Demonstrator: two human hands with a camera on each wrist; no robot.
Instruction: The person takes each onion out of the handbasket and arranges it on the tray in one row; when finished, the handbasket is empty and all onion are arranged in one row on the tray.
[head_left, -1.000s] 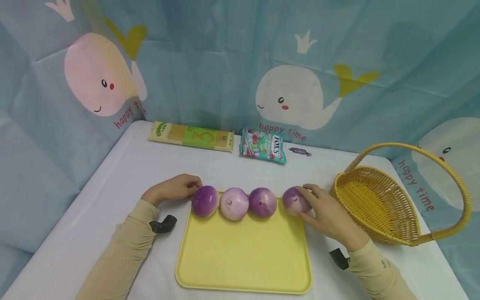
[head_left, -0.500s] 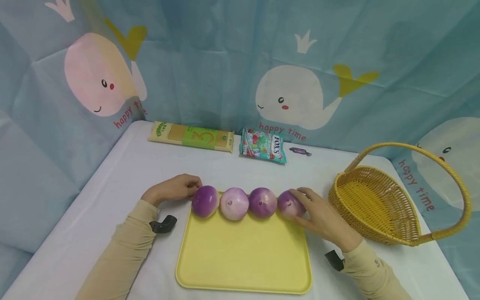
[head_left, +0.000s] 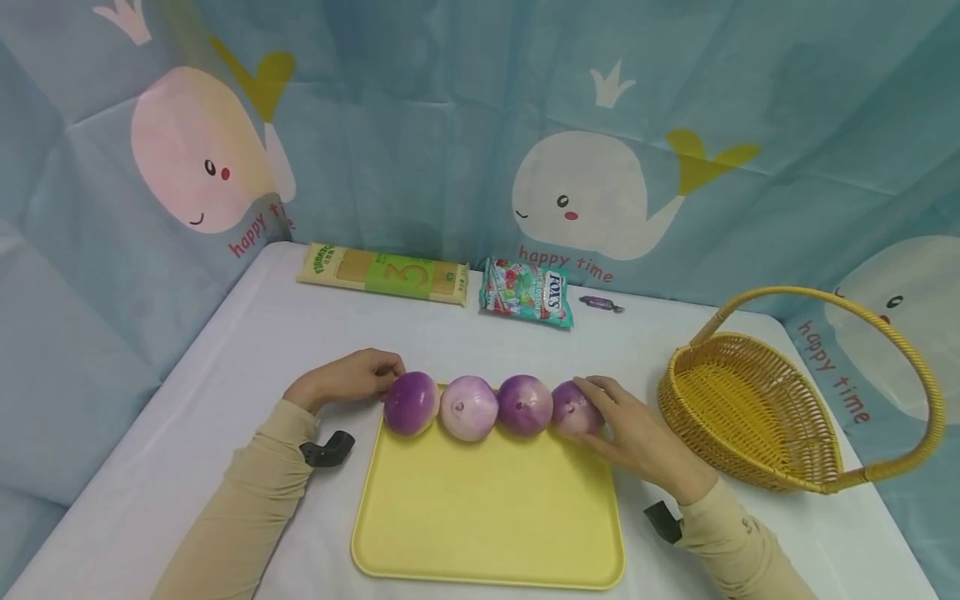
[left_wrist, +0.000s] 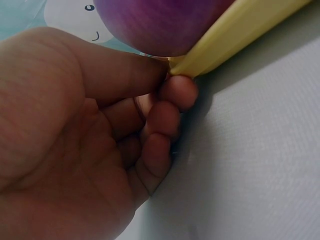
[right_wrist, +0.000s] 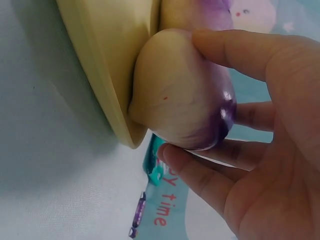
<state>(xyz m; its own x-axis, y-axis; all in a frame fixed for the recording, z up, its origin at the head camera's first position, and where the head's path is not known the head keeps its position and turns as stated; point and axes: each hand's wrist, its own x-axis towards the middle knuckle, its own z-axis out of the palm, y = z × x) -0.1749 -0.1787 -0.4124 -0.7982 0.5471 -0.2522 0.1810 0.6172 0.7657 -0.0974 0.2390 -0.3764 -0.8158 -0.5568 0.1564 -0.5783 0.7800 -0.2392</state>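
Several purple-and-white onions stand in a row along the far edge of a yellow tray (head_left: 487, 517). My right hand (head_left: 637, 433) grips the rightmost onion (head_left: 573, 410), its thumb on the near side and fingers round the far side; in the right wrist view this onion (right_wrist: 180, 95) sits at the tray's corner. My left hand (head_left: 352, 375) is at the far left corner, beside the leftmost onion (head_left: 411, 404). The left wrist view shows its thumb and curled forefinger pinching the tray rim (left_wrist: 210, 55) just under that onion. Between them stand a paler onion (head_left: 468, 408) and a purple-topped onion (head_left: 526, 406).
A yellow wicker basket (head_left: 750, 417) with a tall handle stands to the right, close to my right hand. Along the back of the white table lie a noodle packet (head_left: 382, 273), a teal FOX'S candy bag (head_left: 527, 292) and a small purple wrapped candy (head_left: 602, 303). A whale-print curtain (head_left: 420, 125) hangs behind.
My right hand has moved left with the rightmost onion, closing the gap until it sits against its neighbour. My left hand and the other onions stay in place.
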